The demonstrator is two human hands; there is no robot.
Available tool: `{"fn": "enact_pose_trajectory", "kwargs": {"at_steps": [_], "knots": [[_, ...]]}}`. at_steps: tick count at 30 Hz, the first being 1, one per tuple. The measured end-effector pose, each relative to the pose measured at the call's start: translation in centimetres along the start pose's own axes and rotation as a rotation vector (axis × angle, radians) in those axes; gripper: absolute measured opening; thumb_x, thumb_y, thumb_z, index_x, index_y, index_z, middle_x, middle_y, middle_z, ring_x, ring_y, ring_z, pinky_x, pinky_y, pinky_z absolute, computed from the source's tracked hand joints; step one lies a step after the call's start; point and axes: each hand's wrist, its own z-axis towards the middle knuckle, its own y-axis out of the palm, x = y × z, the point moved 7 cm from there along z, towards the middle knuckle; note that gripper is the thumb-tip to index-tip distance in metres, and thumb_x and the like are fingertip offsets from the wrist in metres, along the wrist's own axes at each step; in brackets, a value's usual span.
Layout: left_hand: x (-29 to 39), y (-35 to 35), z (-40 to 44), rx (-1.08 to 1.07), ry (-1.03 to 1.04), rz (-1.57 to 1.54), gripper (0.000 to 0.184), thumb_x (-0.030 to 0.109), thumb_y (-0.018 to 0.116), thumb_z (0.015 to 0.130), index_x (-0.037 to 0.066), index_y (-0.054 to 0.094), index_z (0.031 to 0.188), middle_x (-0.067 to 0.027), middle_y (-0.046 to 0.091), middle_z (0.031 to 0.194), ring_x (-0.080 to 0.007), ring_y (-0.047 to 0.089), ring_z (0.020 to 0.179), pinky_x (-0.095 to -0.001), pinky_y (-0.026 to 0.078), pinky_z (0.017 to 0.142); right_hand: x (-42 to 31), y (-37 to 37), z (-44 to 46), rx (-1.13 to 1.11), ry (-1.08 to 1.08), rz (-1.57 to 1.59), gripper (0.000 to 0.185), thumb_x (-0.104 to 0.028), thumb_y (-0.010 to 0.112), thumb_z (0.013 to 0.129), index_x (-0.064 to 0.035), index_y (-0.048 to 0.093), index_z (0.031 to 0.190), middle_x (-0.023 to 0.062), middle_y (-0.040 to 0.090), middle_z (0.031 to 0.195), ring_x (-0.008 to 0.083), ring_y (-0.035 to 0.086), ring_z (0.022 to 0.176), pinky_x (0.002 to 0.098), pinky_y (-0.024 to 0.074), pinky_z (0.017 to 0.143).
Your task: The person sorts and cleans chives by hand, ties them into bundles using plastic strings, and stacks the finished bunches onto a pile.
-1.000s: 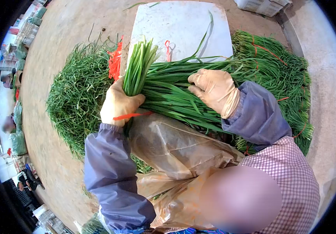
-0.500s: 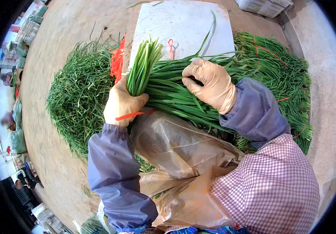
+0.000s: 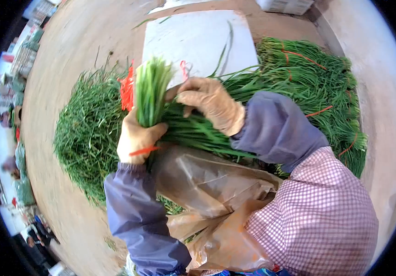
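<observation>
Stalks point(image 3: 151, 92) stand bunched in the left hand point(image 3: 135, 138), its fingers wrapped round them, pale ends up, above the brown plastic sheet point(image 3: 193, 177). The right hand point(image 3: 211, 103) curls its fingers beside the bunch; blur hides whether they pinch anything. If the left grip loosened, the bunch could splay and shed stalks; the red strip point(image 3: 143, 150) across that hand might snag in the leaves (a loose end would catch easily). A pale crate point(image 3: 286, 5) sits beyond the white board point(image 3: 198, 41), contents unseen; the green bag point(image 3: 24, 191) far left looks filled, with what I cannot tell.
</observation>
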Motion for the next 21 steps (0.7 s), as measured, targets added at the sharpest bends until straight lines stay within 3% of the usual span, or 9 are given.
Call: {"fn": "enact_pose_trajectory", "kwargs": {"at_steps": [3, 6, 10, 14, 16, 18, 20, 21], "knots": [[-0.5, 0.0, 0.1, -0.020, -0.069, -0.085, 0.040, 0.000, 0.071, 0.066, -0.003, 0.061, 0.104, -0.0069, 0.067, 0.086, -0.0146, 0.062, 0.074, -0.0283, 0.051, 0.070, 2.3, 0.4, 0.9, 0.020, 0.078, 0.395, 0.016, -0.016, 0.057, 0.093, -0.0011, 0.061, 0.098, 0.0096, 0.067, 0.091, 0.0175, 0.064, 0.078, 0.0274, 0.0528, 0.065], [-1.0, 0.2, 0.6, -0.035, -0.102, -0.043, 0.035, 0.000, 0.071, 0.066, -0.002, 0.062, 0.100, -0.0065, 0.067, 0.082, -0.0131, 0.061, 0.069, -0.0270, 0.050, 0.064, 3.6, 0.2, 1.5, 0.052, 0.150, 0.212, 0.015, -0.014, 0.056, 0.094, -0.0001, 0.059, 0.096, 0.0091, 0.065, 0.083, 0.0178, 0.064, 0.076, 0.0270, 0.0526, 0.062], [-1.7, 1.0, 1.4, -0.042, -0.036, 0.020, 0.032, 0.001, 0.072, 0.067, -0.002, 0.064, 0.098, -0.0063, 0.067, 0.078, -0.0131, 0.061, 0.066, -0.0268, 0.049, 0.061, 4.0, 1.8, 1.7, -0.030, 0.237, 0.010, 0.011, -0.011, 0.057, 0.093, -0.0005, 0.059, 0.093, 0.0049, 0.060, 0.073, 0.0127, 0.058, 0.061, 0.0244, 0.0483, 0.049], [-0.9, 0.8, 1.5, 0.016, -0.015, 0.207, 0.034, 0.006, 0.071, 0.068, -0.002, 0.065, 0.100, -0.0122, 0.070, 0.083, -0.0201, 0.067, 0.072, -0.0318, 0.053, 0.071, 1.7, 3.1, -1.5, -0.177, 0.291, -0.119, 0.009, -0.012, 0.057, 0.093, -0.0030, 0.060, 0.092, 0.0021, 0.058, 0.071, 0.0092, 0.055, 0.058, 0.0242, 0.0453, 0.046], [-0.7, 0.6, 1.1, 0.016, -0.021, 0.200, 0.037, 0.006, 0.071, 0.067, -0.003, 0.065, 0.102, -0.0140, 0.071, 0.085, -0.0209, 0.067, 0.074, -0.0318, 0.053, 0.073, -0.7, 4.8, -6.1, -0.447, 0.431, -0.080, 0.009, -0.012, 0.061, 0.091, -0.0035, 0.059, 0.093, 0.0017, 0.060, 0.076, 0.0077, 0.055, 0.066, 0.0236, 0.0461, 0.054], [-0.6, 0.7, 1.0, 0.017, -0.022, 0.168, 0.037, 0.005, 0.070, 0.066, -0.003, 0.065, 0.102, -0.0136, 0.071, 0.086, -0.0203, 0.067, 0.075, -0.0314, 0.052, 0.073, -0.9, 5.2, -9.3, -0.559, 0.189, -0.016, 0.014, -0.014, 0.065, 0.089, -0.0029, 0.060, 0.097, 0.0018, 0.061, 0.084, 0.0083, 0.055, 0.077, 0.0248, 0.0472, 0.066], [-0.7, 0.6, 1.0, 0.017, -0.005, 0.184, 0.036, 0.003, 0.070, 0.067, -0.004, 0.064, 0.102, -0.0121, 0.070, 0.086, -0.0190, 0.066, 0.074, -0.0306, 0.052, 0.071, -1.8, 3.7, -11.4, -0.740, 0.215, -0.175, 0.020, -0.015, 0.067, 0.089, -0.0021, 0.060, 0.103, 0.0021, 0.062, 0.091, 0.0094, 0.054, 0.086, 0.0263, 0.0464, 0.076], [-0.7, 0.6, 1.0, 0.018, 0.003, 0.192, 0.036, 0.003, 0.070, 0.067, -0.004, 0.064, 0.102, -0.0114, 0.070, 0.085, -0.0184, 0.066, 0.073, -0.0302, 0.052, 0.070, -1.6, 2.4, -12.4, -0.749, 0.381, -0.142, 0.021, -0.016, 0.065, 0.087, -0.0009, 0.060, 0.101, 0.0057, 0.063, 0.093, 0.0114, 0.056, 0.090, 0.0280, 0.0468, 0.081]]}}
